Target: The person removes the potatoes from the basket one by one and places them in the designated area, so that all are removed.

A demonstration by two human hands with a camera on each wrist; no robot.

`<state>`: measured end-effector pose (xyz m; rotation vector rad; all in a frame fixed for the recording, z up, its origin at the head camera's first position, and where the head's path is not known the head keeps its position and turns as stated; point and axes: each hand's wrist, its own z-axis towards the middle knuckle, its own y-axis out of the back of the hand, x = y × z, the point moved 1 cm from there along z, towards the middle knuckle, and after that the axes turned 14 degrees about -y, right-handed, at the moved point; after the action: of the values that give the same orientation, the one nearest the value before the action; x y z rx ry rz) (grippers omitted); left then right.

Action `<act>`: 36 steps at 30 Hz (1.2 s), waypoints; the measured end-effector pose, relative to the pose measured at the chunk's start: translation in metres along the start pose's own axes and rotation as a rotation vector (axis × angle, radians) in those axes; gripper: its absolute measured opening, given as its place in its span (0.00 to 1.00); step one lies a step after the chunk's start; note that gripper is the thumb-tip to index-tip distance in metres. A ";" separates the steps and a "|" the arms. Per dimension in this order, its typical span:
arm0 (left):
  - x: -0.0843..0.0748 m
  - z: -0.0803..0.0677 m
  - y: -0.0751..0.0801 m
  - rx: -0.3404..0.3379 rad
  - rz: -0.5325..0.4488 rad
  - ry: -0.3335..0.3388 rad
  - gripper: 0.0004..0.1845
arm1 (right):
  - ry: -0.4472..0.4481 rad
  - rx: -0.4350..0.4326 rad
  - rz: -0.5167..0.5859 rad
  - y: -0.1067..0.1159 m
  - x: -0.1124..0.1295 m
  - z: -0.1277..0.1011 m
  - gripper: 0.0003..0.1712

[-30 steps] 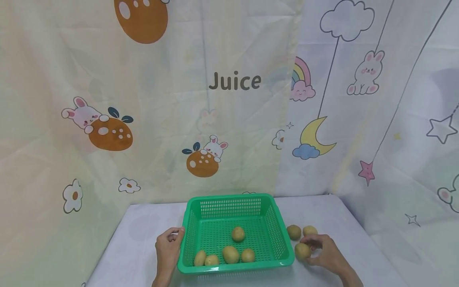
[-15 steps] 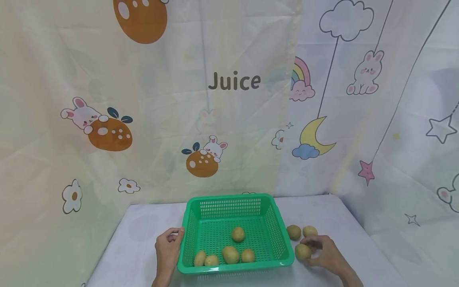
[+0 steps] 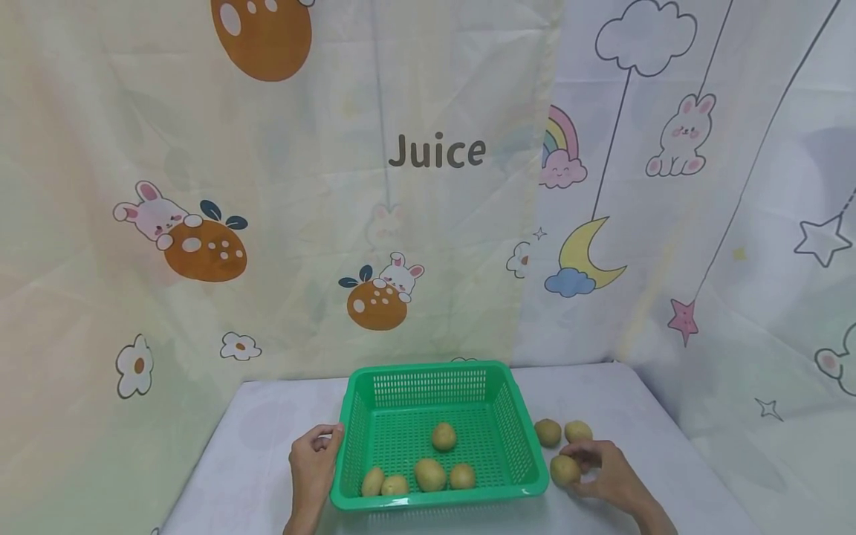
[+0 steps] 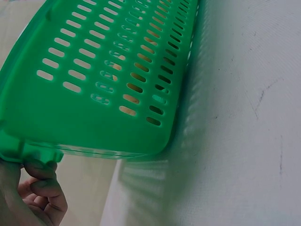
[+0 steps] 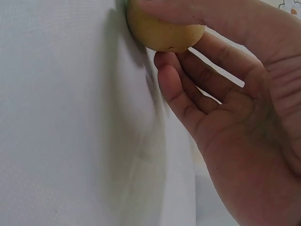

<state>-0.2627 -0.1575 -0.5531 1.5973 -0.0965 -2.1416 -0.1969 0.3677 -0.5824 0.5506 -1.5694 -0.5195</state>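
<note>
Item one, the printed curtain [image 3: 428, 186] filled the whole upper frame, and I logged it as backdrop only. Item two, the white table [image 3: 267, 446] ran along the bottom of the frame.

Item three, the green basket [image 3: 435, 379] sat at lower centre, five potatoes lying loose on its floor. My left hand [image 3: 313, 462], at its lower left, had fingers curled round the near corner of the rim; I judged this was to keep the light basket from sliding.

Item four, my right hand [image 3: 602, 475], lower right of the basket, pinched a potato [image 3: 565, 469] between thumb and fingertips. That potato rested on the table just beside the basket wall.

Item five, two spare potatoes [image 3: 548, 432] lay side by side just above the right hand, apart from the basket.
</note>
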 end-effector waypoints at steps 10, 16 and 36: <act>-0.001 0.000 -0.001 -0.007 0.000 -0.016 0.15 | 0.063 0.009 0.030 0.002 0.000 -0.001 0.29; 0.000 0.000 -0.001 -0.008 0.008 -0.021 0.15 | 0.064 0.021 0.030 0.002 0.001 0.000 0.29; 0.000 -0.001 -0.002 -0.008 -0.010 -0.035 0.16 | -0.032 0.082 0.037 0.003 -0.001 0.000 0.33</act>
<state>-0.2627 -0.1557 -0.5542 1.5595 -0.0917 -2.1756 -0.1967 0.3707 -0.5816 0.5766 -1.6344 -0.4394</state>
